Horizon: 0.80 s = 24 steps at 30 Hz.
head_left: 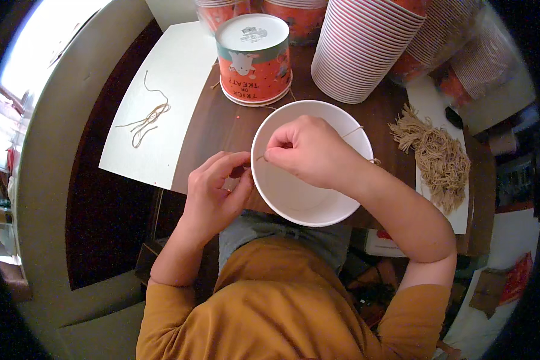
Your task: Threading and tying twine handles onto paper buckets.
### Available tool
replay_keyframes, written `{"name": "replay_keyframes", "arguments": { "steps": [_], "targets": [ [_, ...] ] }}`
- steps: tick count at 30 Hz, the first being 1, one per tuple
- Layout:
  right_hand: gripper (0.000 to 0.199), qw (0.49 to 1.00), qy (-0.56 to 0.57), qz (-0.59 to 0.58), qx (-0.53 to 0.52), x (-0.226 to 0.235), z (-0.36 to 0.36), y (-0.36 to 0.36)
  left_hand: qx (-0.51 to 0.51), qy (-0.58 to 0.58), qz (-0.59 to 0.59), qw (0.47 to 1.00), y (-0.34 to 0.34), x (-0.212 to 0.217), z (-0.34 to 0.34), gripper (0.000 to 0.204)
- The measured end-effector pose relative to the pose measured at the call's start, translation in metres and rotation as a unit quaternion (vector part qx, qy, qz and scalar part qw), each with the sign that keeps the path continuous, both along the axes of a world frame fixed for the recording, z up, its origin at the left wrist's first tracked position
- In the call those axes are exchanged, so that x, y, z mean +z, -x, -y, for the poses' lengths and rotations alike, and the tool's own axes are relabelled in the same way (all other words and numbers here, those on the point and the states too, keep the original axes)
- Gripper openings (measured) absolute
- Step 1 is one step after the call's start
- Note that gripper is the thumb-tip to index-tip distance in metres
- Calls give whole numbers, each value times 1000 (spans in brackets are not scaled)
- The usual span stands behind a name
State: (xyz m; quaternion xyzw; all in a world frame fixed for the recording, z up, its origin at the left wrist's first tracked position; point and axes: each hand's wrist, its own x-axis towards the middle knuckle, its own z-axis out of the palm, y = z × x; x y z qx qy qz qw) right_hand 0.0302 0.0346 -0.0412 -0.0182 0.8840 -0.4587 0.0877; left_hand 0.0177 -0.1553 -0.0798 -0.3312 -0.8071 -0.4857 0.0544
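A white paper bucket (309, 207) stands in front of me, its mouth facing up. My right hand (309, 153) reaches over it, thumb and forefinger pinching a short piece of twine (260, 158) by the bucket's left inner wall. Outside that wall, my left hand (213, 186) curves with its thumb and forefinger apart, tips against or close to the bucket; no held thing shows in it. A thin strand (353, 130) crosses the right side of the rim, and a knotted bit of twine (375, 161) pokes out there.
An upturned orange printed bucket (255, 72) stands behind. Beyond it rises a tall stack of nested buckets (366, 48), with more in plastic bags (480, 60). Loose twine strands (147, 120) lie on a white board (162, 66) at left; a twine heap (441, 159) lies at right.
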Motion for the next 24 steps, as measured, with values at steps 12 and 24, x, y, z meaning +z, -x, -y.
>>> {"name": "replay_keyframes", "arguments": {
  "steps": [12, 24],
  "targets": [
    [16, 1000, 11, 1, 15, 0, 4, 0, -2, -6, -2, 1000, 2, -2, 0, 17],
    [15, 989, -93, -18, 116, 24, -16, -5, -30, -144, 255, 956, 12, -1, 20, 4]
  ]
}}
